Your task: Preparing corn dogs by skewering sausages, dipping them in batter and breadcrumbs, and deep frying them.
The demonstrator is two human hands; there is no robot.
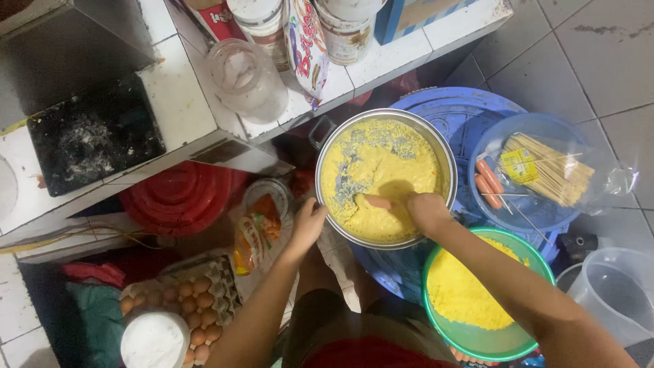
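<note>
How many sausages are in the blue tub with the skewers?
2 sausages, side by side at the left of the blue tub, beside the bag of skewers. More may be hidden under the bag.

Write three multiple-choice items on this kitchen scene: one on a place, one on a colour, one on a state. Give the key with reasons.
1. Where does the left hand rest?
A. On the rim of the metal pot
B. On the egg tray
C. On the clear jar

2. What colour is the bowl of yellow crumbs by the right forearm?
A. Red
B. Green
C. White

3. What is the state of the right hand?
A. Held clear above the pot
B. Down inside the pot, on the yellow mixture
C. Gripping the wooden skewers

Key:
1 A, the fingers lie on the pot's near-left edge.
2 B, its rim and bare inside wall are green.
3 B, the fingers press into the mixture, while the skewers lie untouched in a blue basin.
</note>
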